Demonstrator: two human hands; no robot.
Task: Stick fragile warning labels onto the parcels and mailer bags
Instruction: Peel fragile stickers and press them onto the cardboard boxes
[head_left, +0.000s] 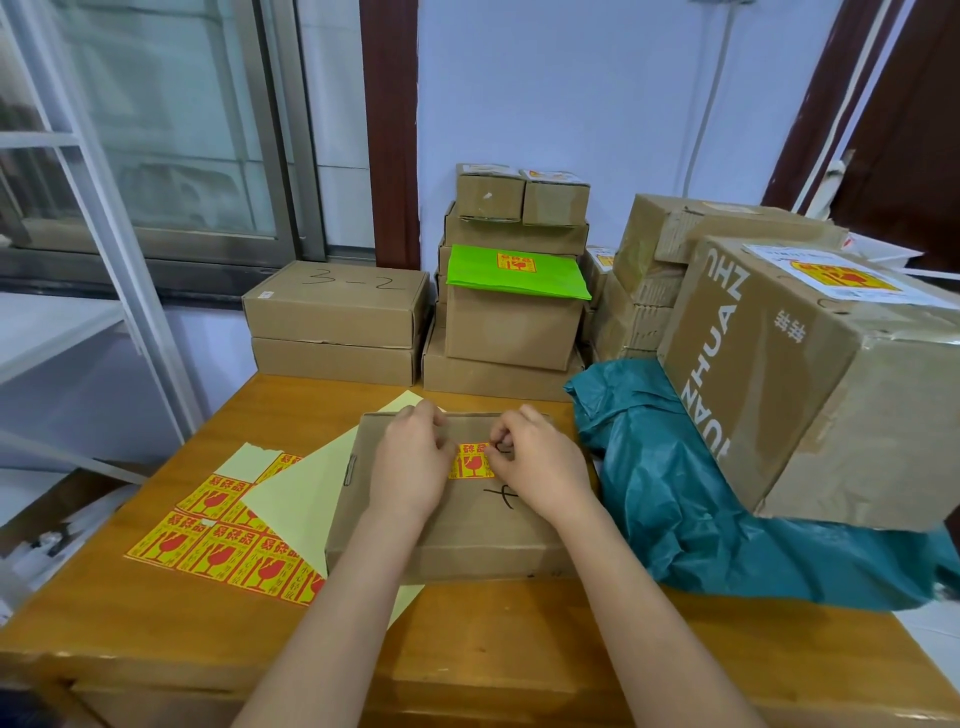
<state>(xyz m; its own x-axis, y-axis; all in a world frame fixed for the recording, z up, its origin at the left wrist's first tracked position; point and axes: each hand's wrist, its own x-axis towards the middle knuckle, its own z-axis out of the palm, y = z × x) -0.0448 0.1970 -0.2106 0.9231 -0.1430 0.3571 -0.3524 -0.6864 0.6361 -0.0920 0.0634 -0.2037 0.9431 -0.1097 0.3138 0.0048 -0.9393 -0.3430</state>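
Label (471, 460) lies at centre frame on top of the flat box (457, 514), which sits on the desk (156, 639). Left hand (413, 462) touches the label's left edge, right hand (540, 467) its right edge, fingers curled in a pinch at each side. The label sits directly between the two grips, level, with both hands equally near. Whether it is fully seated cannot be told. Judgement: pressing flat outward from the middle comes next. Label sheet (228, 540) lies at lower left, beside the box.
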